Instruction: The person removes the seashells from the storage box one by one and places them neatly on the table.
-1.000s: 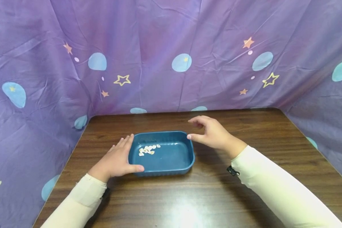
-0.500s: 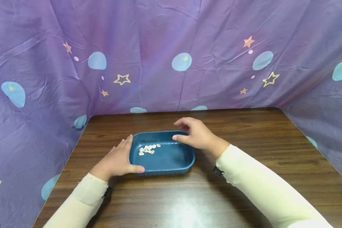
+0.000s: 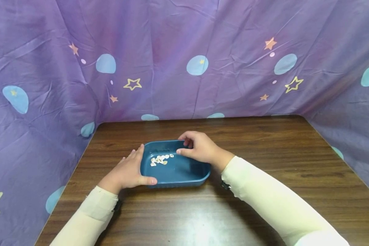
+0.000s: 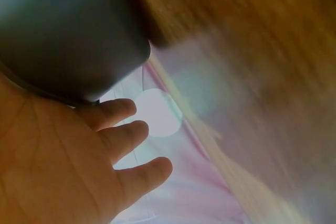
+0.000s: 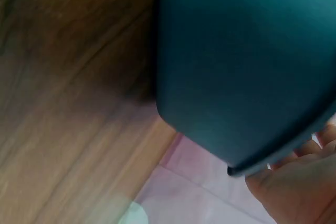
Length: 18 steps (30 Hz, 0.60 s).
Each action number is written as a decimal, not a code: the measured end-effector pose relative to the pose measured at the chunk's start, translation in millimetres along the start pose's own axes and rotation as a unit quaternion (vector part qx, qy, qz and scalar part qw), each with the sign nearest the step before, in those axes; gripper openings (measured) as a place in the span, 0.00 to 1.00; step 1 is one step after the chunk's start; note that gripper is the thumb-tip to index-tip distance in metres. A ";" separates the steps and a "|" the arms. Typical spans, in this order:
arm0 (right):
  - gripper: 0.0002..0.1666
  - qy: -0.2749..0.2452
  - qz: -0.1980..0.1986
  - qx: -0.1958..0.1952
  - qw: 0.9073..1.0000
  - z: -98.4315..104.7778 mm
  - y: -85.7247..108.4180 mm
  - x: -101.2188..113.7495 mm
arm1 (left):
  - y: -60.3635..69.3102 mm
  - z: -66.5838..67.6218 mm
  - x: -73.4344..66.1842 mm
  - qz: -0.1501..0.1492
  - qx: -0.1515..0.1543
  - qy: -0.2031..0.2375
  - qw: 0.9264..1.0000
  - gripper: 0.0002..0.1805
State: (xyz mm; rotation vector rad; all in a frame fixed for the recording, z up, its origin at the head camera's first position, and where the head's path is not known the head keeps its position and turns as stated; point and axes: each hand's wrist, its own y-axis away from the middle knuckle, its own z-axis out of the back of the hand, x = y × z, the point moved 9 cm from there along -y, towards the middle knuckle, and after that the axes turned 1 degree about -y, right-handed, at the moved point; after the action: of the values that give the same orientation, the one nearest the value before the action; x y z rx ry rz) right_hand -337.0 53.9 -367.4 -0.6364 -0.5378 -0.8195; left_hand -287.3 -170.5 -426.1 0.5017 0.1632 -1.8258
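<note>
Head view, left to right: a pale sleeve (image 3: pixel 87 213) leads to the left hand (image 3: pixel 126 172), its grip spread apart, fingers straight along the left end of a blue tray (image 3: pixel 179 172) and thumb at the near rim. The tray sits on the wooden surface (image 3: pixel 270 147), and small whitish pieces (image 3: pixel 160 160) lie clustered in its left half. Over the tray's far right part hovers the right hand (image 3: pixel 200 148), fingers loosely bent, its grip apart with a gap between thumb and fingertips. Another pale sleeve (image 3: pixel 273 198) follows at right.
</note>
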 end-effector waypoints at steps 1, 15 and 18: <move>0.25 0.000 -0.002 0.005 1.000 -2.7 -1.1 -0.4 | -0.1 -0.3 0.3 -0.001 0.000 0.000 1.000 0.81; 0.29 0.014 -0.047 0.080 0.996 -30.3 -11.4 -10.9 | -1.5 -3.1 3.3 -0.006 -0.001 0.005 1.000 0.82; 0.30 0.018 -0.056 0.105 0.993 -36.2 -12.7 -12.9 | -1.3 -3.5 3.9 -0.005 0.001 0.005 1.000 0.82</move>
State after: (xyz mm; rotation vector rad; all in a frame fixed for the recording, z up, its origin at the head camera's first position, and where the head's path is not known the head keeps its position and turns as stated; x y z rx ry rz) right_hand -347.6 28.4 -397.0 -0.3999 -0.6217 -0.8656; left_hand -288.5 -172.3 -431.1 0.5112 0.1708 -1.8327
